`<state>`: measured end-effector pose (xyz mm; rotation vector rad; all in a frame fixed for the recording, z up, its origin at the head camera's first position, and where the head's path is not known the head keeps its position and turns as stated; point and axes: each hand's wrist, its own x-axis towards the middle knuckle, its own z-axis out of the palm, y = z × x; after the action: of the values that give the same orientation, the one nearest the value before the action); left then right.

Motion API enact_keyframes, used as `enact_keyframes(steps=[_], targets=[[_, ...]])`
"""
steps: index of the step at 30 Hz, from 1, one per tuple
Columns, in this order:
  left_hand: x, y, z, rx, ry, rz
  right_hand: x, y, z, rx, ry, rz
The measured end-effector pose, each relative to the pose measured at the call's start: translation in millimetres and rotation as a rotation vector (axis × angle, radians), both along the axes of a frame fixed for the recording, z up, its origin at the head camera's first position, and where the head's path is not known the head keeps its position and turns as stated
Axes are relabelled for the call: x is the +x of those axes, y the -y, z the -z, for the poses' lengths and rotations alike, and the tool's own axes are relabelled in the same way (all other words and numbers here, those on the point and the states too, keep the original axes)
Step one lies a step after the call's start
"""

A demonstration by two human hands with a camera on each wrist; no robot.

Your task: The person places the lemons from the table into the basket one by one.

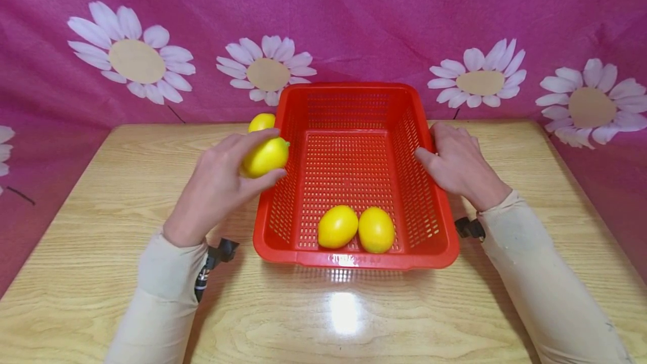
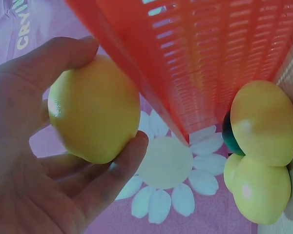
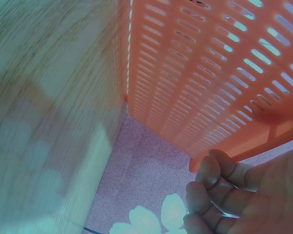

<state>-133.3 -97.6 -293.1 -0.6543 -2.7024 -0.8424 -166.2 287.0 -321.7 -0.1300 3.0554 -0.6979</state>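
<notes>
My left hand holds a yellow lemon between thumb and fingers, right at the left rim of the red basket. In the left wrist view this lemon is up beside the basket's rim, above the table. The right hand grips the basket's right rim, with the thumb over the edge and the fingers curled on the outer side. Two lemons lie inside the basket near its front wall, a left one and a right one.
Left of the basket, more lemons rest on the wooden table, with a dark green thing partly hidden behind them. A pink cloth with white flowers hangs behind the table's far edge.
</notes>
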Motion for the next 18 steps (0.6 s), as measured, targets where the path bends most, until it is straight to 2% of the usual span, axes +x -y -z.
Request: enact_keyframes(steps=[11, 18], targets=[[2.8, -7, 1.3, 0.001, -0.011, 0.056, -0.4, 0, 0.6, 0.000, -0.004, -0.007], [4.4, -11, 1.5, -0.013, 0.040, 0.061, -0.7, 0, 1.0, 0.001, -0.013, -0.006]])
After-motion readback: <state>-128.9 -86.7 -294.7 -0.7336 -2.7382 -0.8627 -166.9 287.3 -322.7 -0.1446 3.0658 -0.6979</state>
